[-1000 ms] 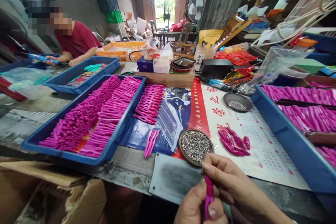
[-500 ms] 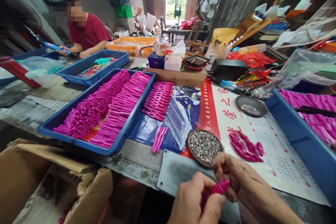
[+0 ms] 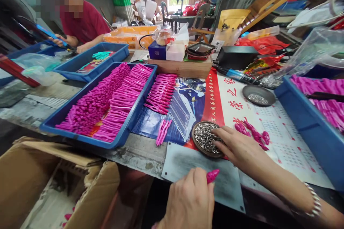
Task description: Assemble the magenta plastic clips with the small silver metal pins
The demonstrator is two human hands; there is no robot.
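Note:
My left hand (image 3: 189, 196) is closed around a magenta plastic piece (image 3: 213, 175); only its tapered, rounded end shows above the fist. Over a round brown bowl (image 3: 195, 142) filled with small shiny metal pins (image 3: 205, 134), my right hand (image 3: 231, 143) reaches in, thumb and fingers apart at the pins. Whether a pin is between the fingertips is too small to tell. Just beyond that hand, several dark magenta pieces (image 3: 254, 132) lie on a calendar sheet. Under the bowl and in front of my left hand is a grey metal plate (image 3: 188, 161).
A blue tray (image 3: 126, 128) of pink strips stands left, beside a row of paired pink pieces (image 3: 161, 93). Another blue tray (image 3: 303, 125) is at right, a dark dish (image 3: 259, 96) behind. An open cardboard box (image 3: 104, 189) sits lower left. A person (image 3: 83, 21) works across the table.
My right hand has moved away from the magenta piece, up to the bowl, and its fingers have spread. My left hand still holds the piece, now a little lower and turned.

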